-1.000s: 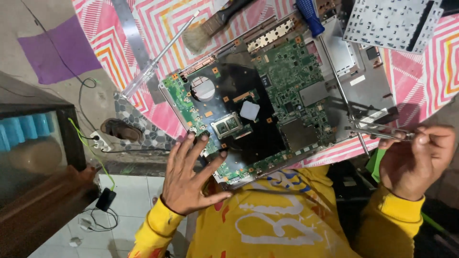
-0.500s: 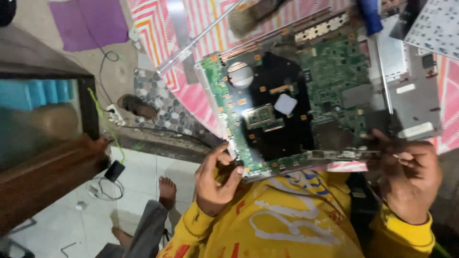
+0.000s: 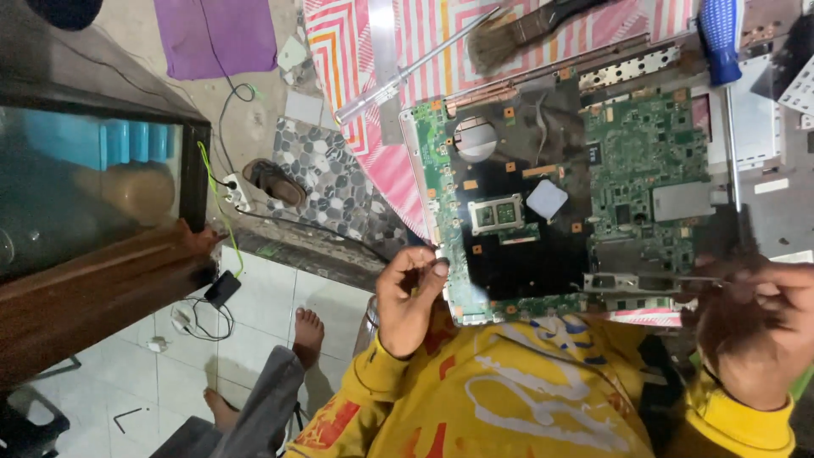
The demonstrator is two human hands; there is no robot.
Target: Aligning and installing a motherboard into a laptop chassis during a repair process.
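my hands at the near edge of an opened laptop board

the green motherboard (image 3: 593, 195) lies flat in its grey laptop shell (image 3: 763, 170) on the striped cloth (image 3: 407, 51), its long axis running left to right just ahead of me. my left hand (image 3: 409, 298) is curled narrow, fingertips pinched at the board's near left corner, touching its edge. my right hand (image 3: 750, 326) closes on a thin metal tool (image 3: 670, 278) lying along the near edge. the left hand is nearer the corner.
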